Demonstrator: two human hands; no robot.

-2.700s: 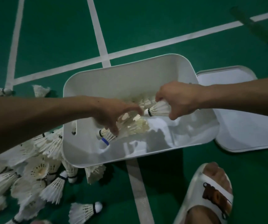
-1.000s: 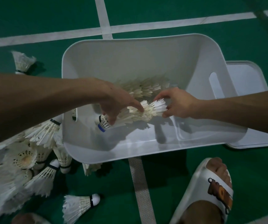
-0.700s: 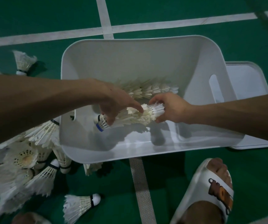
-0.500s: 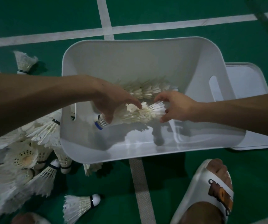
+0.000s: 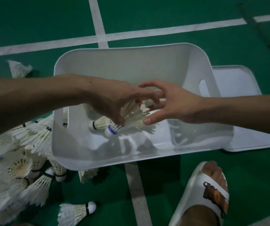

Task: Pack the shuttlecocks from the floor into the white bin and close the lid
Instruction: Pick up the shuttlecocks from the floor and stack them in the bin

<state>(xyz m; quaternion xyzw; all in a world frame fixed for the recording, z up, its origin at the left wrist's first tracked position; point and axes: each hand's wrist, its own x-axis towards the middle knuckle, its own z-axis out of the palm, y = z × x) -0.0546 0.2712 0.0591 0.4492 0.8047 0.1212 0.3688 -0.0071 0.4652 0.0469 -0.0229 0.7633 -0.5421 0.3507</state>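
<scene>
In the white bin (image 5: 131, 66), left hand (image 5: 114, 101) grips half-hidden shuttlecocks (image 5: 134, 116), right hand (image 5: 171, 103) splayed.

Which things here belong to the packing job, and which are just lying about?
Job: white bin; its lid, off, beside the bin; shuttlecock stack gripped by the left hand; right hand touching it; loose shuttlecocks piled left of the bin.
Lying about: white slipper; white court lines.
</scene>
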